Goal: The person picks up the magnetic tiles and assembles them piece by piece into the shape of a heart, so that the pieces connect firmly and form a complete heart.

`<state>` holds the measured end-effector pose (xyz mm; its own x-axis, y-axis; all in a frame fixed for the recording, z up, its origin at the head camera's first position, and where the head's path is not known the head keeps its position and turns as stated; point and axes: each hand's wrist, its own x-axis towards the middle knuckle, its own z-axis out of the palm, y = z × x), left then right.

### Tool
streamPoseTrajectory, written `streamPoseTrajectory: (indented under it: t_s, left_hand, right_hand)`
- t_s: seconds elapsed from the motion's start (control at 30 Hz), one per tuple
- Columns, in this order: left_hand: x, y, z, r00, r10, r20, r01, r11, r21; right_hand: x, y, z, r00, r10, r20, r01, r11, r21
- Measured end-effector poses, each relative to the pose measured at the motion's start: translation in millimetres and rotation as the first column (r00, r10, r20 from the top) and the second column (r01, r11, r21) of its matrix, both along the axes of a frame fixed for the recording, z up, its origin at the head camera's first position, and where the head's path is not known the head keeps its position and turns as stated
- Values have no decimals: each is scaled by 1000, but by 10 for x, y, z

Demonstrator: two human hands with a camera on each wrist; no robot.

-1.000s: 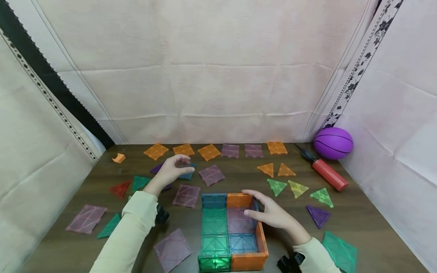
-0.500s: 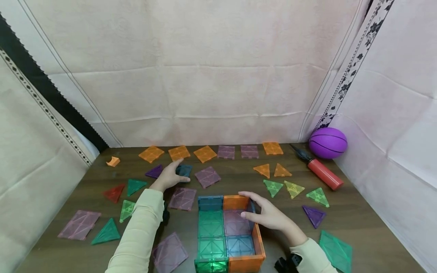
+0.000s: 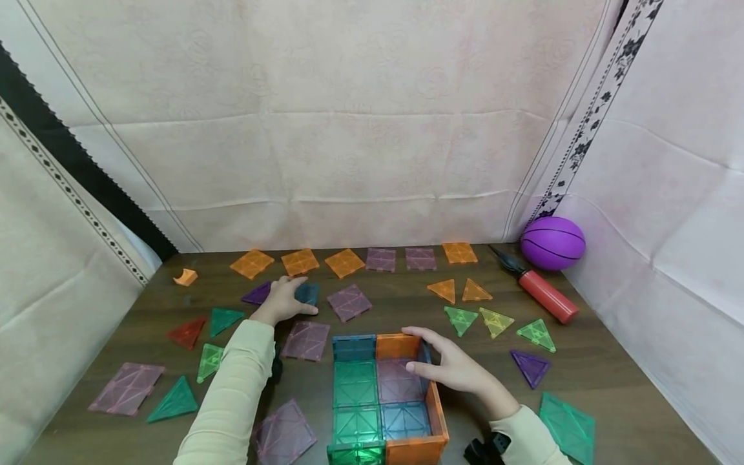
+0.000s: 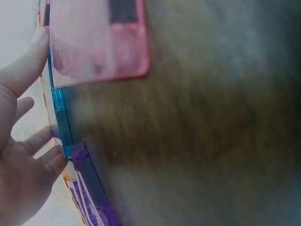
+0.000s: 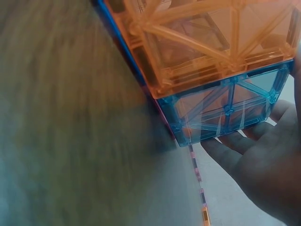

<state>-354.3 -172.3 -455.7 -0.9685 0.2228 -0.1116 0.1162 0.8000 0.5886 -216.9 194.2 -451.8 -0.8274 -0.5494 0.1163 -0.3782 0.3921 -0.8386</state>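
Observation:
My left hand (image 3: 280, 302) reaches over a small blue square magnetic tile (image 3: 309, 293) lying flat on the table. Its thumb and fingers are at different edges of this tile, curled around it; the left wrist view shows the blue tile (image 4: 62, 117) edge-on beside the fingers. My right hand (image 3: 456, 367) holds the far right corner of an open box of magnetic tiles (image 3: 356, 382), thumb over the inside and fingers along the far and right walls. The box has green, blue and purple floor tiles with orange, blue and green walls. Fingers touch its blue wall (image 5: 228, 110) in the right wrist view.
A purple triangle tile (image 3: 257, 294) lies left of the left hand, purple square tiles (image 3: 349, 303) right and in front. Orange squares (image 3: 344, 263) line the back. Triangles lie on both sides. A purple ball (image 3: 553, 243) and red pump (image 3: 548, 297) stand at back right.
My left hand has come down from above onto the blue tile, and its fingers have drawn in around it. The right hand stays at the box corner. The head view has shifted slightly.

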Motion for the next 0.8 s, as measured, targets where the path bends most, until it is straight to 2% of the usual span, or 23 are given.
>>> streamPoseTrajectory:
  t_s: [0.2,0.4,0.67,0.8]
  left_hand:
    - [1,-65,-26,998,28,-55,-31,998,-57]
    - [7,-122,-34,990,37,-134,-48,996,-77]
    - [26,-98,-25,978,63,-198,-77,995,-61]
    - [64,-53,36,974,76,-212,-78,997,-3]
  right_hand:
    - [7,-17,-11,1000,1,-4,-1,1000,-1]
    - [4,-25,-14,1000,9,-8,-9,1000,-3]
    - [0,-6,6,1000,2,1,-2,1000,-5]
    - [-5,13,-2,1000,0,4,0,1000,-2]
